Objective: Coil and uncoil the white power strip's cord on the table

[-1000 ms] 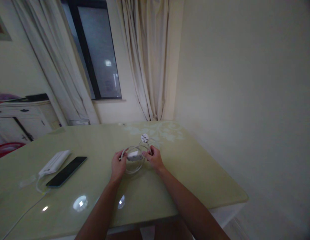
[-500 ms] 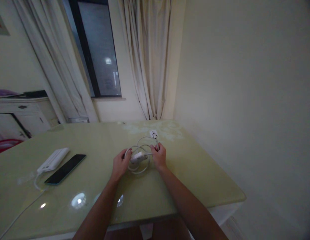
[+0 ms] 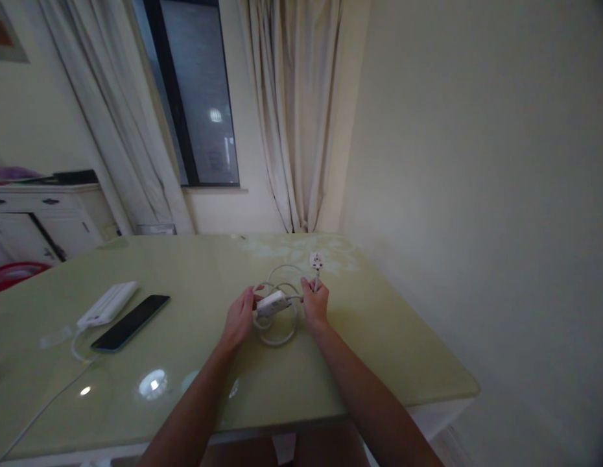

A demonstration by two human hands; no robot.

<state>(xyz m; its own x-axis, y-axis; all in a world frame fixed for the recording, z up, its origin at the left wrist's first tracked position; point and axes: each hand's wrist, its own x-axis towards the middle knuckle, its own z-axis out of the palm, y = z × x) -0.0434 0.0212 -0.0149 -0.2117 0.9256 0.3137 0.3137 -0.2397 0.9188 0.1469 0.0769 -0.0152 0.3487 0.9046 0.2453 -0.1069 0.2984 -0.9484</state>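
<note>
Evidently the step in hand is the handling of a loosely coiled white cable with a white block amid its loops, held over the near-middle of the worktop. Taking the block as dial centre, twelve o'clock away from the person: left hand at nine, closed on the coil's side and up against the block's end; whether its hidden fingertips also pinch the block, cannot tell. Right hand at three, closed in a fist-like pinch on the cable close below the plug, which stands upright at two, pins toward the wearer. One loop hangs or lies at six; contact with the worktop unclear. Forearms come in from seven and five, both reaching forward and converging, wrists fairly straight, hands level and near each other. Judgement: further handling calls for a steady left hold while the right guides the cable's plug end without crossing the loops; slack turns could slip or snag on the block. Also noted, well apart toward nine: dark phone lying flat, white pack just beyond it, thin lead running off toward eight.
</note>
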